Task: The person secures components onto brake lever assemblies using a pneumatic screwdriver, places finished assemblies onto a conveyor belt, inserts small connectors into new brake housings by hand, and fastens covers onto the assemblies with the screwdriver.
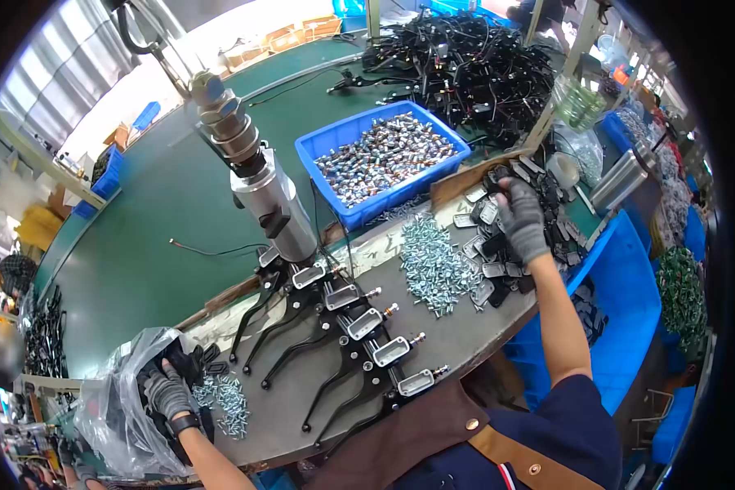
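Observation:
My left hand (168, 394), in a grey glove, reaches into a clear plastic bag (110, 420) of black parts (189, 364). Its fingers lie extended over those parts. Over a heap of small rectangular covers (488, 214), black and silver, is my gloved right hand (524, 222), its thumb and fingers apart; what lies under the palm is hidden. Between my hands, several black brake levers with silver open-topped reservoirs (366, 323) stand in a slanting row on the grey worktop (302, 408). A powered screwdriver (268, 200) hangs above the row's far end.
Loose screws form a large pile (437, 265) beside the covers and a smaller pile (230, 404) near the bag. A blue bin (347, 214) of small metal fittings stands behind. Tangled black lever assemblies (474, 69) lie farther back. A blue crate (629, 302) adjoins the right edge.

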The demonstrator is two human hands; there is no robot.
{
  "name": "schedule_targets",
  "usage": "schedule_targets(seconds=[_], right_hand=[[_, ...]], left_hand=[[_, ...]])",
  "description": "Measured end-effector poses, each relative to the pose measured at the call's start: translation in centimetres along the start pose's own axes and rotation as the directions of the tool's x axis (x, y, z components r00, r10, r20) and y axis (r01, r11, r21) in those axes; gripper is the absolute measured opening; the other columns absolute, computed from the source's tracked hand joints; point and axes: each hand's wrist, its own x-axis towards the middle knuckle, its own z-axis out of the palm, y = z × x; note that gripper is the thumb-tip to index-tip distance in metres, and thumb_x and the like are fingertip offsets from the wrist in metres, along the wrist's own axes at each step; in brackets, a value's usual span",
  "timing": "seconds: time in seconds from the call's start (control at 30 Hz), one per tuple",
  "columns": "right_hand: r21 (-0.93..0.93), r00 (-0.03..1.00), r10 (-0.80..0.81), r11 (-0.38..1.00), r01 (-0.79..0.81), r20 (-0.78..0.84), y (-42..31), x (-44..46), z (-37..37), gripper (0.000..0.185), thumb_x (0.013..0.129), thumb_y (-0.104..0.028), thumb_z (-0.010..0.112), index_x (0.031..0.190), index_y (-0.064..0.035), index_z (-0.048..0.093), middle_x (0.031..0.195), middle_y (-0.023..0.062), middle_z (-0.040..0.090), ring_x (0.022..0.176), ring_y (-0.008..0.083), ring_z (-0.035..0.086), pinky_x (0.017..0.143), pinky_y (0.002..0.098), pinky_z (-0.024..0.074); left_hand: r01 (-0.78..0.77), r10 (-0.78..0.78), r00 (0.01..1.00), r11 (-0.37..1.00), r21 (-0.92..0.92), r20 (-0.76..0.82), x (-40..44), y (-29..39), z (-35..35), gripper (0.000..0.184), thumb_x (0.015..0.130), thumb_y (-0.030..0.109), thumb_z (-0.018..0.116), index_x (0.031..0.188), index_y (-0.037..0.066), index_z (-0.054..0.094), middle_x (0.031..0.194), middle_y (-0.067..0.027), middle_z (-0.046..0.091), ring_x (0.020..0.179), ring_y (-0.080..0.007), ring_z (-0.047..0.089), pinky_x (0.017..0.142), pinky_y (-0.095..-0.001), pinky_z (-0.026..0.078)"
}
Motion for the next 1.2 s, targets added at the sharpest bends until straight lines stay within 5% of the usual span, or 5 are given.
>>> schedule_targets(seconds=[0.17,0.43,0.73,1.1,1.2], right_hand=[[-0.533,0.999,0.023,0.845,-0.046,-0.050,4.0,2.2,2.8,0.037,0.091,-0.033,0.054,0.116,-0.0062,0.058,0.114,0.0161,0.059,0.106,0.0334,0.056,0.090,0.0409,0.0452],[-0.446,0.974,-0.087,0.878,0.175,0.211,2.6,0.1,7.3,0.031,0.087,-0.028,0.055,0.112,-0.0090,0.060,0.114,0.0151,0.060,0.105,0.0345,0.056,0.091,0.0425,0.0453],[-0.384,0.961,-0.087,0.904,0.187,0.263,-5.1,0.0,4.1,0.022,0.087,-0.027,0.056,0.098,-0.0085,0.060,0.104,0.0157,0.062,0.101,0.0329,0.057,0.088,0.0422,0.0460],[-0.259,0.903,-0.108,0.938,0.231,0.415,-2.3,0.8,4.7,0.021,0.085,-0.027,0.061,0.094,-0.0088,0.059,0.101,0.0147,0.061,0.098,0.0341,0.057,0.084,0.0434,0.0463],[-0.300,0.922,-0.158,0.914,0.272,0.352,-2.1,0.7,4.2,0.023,0.084,-0.028,0.061,0.098,-0.0093,0.060,0.101,0.0145,0.063,0.095,0.0342,0.059,0.082,0.0437,0.0478]], left_hand=[[-0.278,0.297,0.947,0.949,-0.152,0.121,-2.9,4.9,-5.3,0.028,0.093,0.027,0.048,0.112,0.009,0.057,0.102,-0.0211,0.059,0.092,-0.0390,0.058,0.077,-0.0490,0.047],[-0.625,0.583,0.777,0.670,-0.401,-0.238,-3.8,7.4,-6.8,0.019,0.087,0.016,0.061,0.105,0.011,0.058,0.095,-0.0146,0.062,0.082,-0.0309,0.061,0.072,-0.0422,0.049],[-0.056,0.532,0.847,0.077,-0.995,-0.007,-2.9,14.9,-11.6,0.018,0.085,0.012,0.067,0.100,0.006,0.059,0.087,-0.0071,0.063,0.076,-0.0158,0.059,0.071,-0.0287,0.049],[-0.297,0.621,0.774,0.185,-0.937,-0.123,2.4,27.2,-5.5,0.021,0.084,0.016,0.063,0.104,0.008,0.063,0.095,-0.0172,0.067,0.088,-0.0294,0.065,0.078,-0.0364,0.050],[0.289,0.660,0.743,-0.160,-0.944,0.116,2.4,29.8,-1.0,0.023,0.082,0.019,0.065,0.103,0.009,0.064,0.097,-0.0174,0.066,0.089,-0.0318,0.065,0.078,-0.0377,0.050]])
